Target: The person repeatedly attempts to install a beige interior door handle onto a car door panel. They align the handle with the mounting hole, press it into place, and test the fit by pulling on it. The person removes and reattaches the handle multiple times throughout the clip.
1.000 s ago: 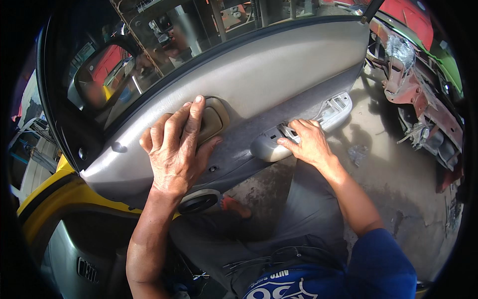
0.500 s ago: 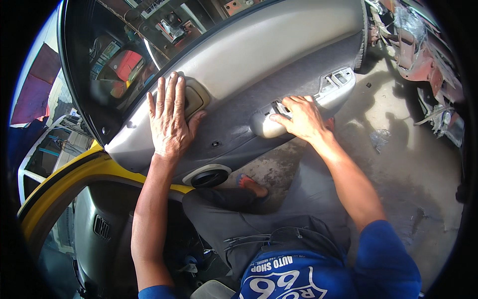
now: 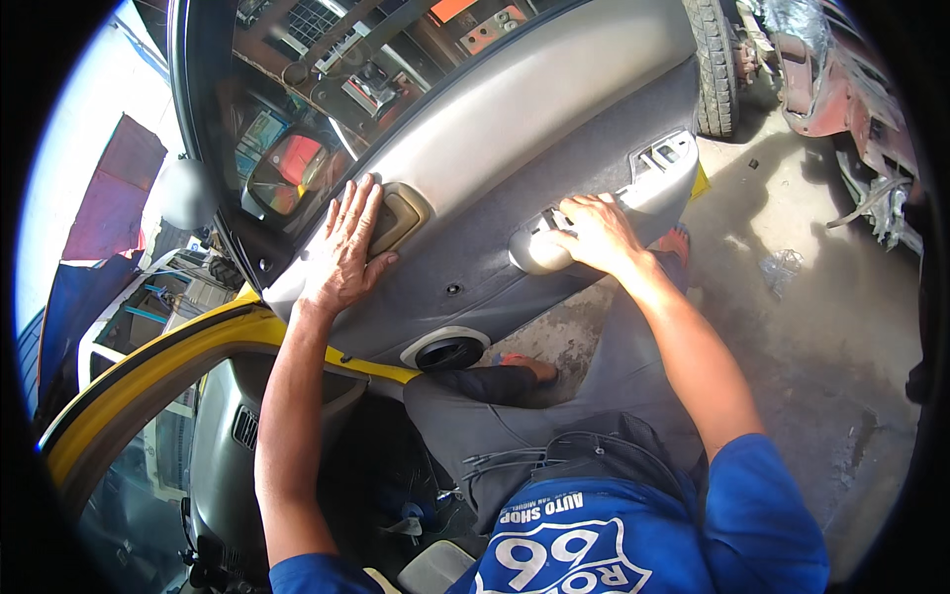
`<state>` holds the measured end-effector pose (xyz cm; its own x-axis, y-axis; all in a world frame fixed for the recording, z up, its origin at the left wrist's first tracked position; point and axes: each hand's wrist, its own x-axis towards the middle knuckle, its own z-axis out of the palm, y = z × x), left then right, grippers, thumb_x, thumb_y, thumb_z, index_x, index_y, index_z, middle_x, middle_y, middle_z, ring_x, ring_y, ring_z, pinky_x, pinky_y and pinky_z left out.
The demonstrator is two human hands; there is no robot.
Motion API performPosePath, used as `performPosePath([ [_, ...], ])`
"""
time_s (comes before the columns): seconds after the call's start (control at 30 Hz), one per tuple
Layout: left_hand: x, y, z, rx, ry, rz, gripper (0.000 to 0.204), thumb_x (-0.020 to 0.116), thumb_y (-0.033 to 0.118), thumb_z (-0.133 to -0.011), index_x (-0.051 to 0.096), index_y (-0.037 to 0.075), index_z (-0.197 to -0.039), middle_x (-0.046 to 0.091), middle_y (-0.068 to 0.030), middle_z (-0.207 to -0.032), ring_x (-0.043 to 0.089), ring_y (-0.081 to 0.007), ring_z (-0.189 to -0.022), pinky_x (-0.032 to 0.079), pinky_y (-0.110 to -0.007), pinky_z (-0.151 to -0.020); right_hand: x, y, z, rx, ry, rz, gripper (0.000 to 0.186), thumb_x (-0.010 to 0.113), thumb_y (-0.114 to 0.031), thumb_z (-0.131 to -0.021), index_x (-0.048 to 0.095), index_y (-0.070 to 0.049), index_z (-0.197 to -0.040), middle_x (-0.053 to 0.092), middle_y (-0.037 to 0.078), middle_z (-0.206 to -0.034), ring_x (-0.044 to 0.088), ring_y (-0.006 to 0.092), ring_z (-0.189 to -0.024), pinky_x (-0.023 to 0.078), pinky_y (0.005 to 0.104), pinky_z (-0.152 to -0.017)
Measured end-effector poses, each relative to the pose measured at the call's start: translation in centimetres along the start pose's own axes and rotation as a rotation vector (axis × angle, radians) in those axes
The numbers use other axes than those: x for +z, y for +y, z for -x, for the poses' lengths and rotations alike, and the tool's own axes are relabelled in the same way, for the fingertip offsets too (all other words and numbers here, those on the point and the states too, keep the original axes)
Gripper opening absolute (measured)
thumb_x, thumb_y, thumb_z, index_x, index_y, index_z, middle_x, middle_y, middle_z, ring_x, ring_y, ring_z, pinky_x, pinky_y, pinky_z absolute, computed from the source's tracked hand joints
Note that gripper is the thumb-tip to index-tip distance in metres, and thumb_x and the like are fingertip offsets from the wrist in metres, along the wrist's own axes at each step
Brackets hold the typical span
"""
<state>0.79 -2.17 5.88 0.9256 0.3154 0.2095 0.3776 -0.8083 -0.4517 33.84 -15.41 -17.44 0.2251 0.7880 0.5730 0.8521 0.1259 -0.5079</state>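
With left hand [image 3: 343, 259] spread flat, resting on grey door panel [image 3: 524, 129] at twelve o'clock, beside oval recess [image 3: 425, 212] framing brownish handle [image 3: 399, 219]; with right hand [image 3: 597, 233] curled, gripping armrest [image 3: 539, 253] at two o'clock.

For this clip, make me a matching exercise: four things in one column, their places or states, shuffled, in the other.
Column one
1. Left hand
2. Right hand
3. Round speaker opening
4. Tyre

Column two
A. Low on the door panel, dark inside a pale rim
B. Gripping the pale grey armrest
C. At the upper right of the picture, past the door's end
D. Laid flat by the tan handle recess

Pairs: 1-D, 2-B, 3-A, 4-C
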Motion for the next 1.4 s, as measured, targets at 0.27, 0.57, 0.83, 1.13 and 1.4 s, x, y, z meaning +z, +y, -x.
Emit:
performPosePath([
  [0.27, 1.9, 0.3, 0.5, -0.039, 0.114, -0.049, 0.106, 0.082, 0.030, -0.091, 0.021, 0.006, -0.174, 0.024, -0.0204, -0.180, 0.019, -0.0423, -0.167, 0.010, -0.061, -0.135, -0.2, -0.3, -0.1, 0.002, 0.013, 0.005, 0.040, 0.076, -0.039, -0.097, 0.072, -0.003, -0.115, 0.077, 0.016, -0.114, 0.071, 0.0327, -0.115, 0.046, 0.0483, -0.108],
  [0.57, 3.5, 0.5, 1.4, -0.170, 0.196, -0.023, 0.101, 0.079, 0.039, -0.095, 0.023, 0.011, -0.174, 0.027, -0.0147, -0.180, 0.019, -0.0379, -0.168, 0.010, -0.063, -0.134, -0.1, 0.1, -0.5, -0.011, -0.068, 0.035, 0.039, 0.076, -0.036, -0.097, 0.070, -0.002, -0.114, 0.075, 0.017, -0.114, 0.071, 0.0341, -0.114, 0.047, 0.0498, -0.107],
  [0.83, 2.9, 0.2, 0.4, -0.255, 0.293, 0.028, 0.113, 0.087, 0.064, -0.080, 0.037, 0.016, -0.170, 0.034, -0.0242, -0.174, 0.036, -0.0431, -0.158, 0.026, -0.062, -0.127, 0.4, 1.7, -1.6, -0.178, -0.093, 0.195, 0.054, 0.076, -0.056, -0.095, 0.068, -0.005, -0.112, 0.072, 0.016, -0.113, 0.067, 0.0371, -0.118, 0.040, 0.0594, -0.117],
  [1.13, 4.7, -0.2, -0.3, -0.295, 0.455, 0.051, 0.112, 0.077, 0.077, -0.080, 0.045, 0.010, -0.165, 0.048, -0.0198, -0.159, 0.044, -0.0389, -0.149, 0.029, -0.058, -0.125, 1.0, 1.0, -3.4, -0.065, -0.044, 0.140, 0.044, 0.075, -0.044, -0.100, 0.072, -0.003, -0.114, 0.074, 0.015, -0.106, 0.070, 0.0361, -0.109, 0.050, 0.0470, -0.104],
  [1.4, 4.9, 1.2, -0.1, -0.393, 0.458, 0.142, 0.121, 0.099, 0.038, -0.066, 0.038, 0.019, -0.169, 0.043, -0.0152, -0.166, 0.040, -0.0375, -0.154, 0.027, -0.055, -0.131, -0.5, -3.7, -9.8, 0.789, 0.538, -1.340, 0.076, 0.071, -0.054, -0.105, 0.053, 0.006, -0.147, 0.068, 0.023, -0.126, 0.072, 0.0316, -0.108, 0.065, 0.0469, -0.095],
])
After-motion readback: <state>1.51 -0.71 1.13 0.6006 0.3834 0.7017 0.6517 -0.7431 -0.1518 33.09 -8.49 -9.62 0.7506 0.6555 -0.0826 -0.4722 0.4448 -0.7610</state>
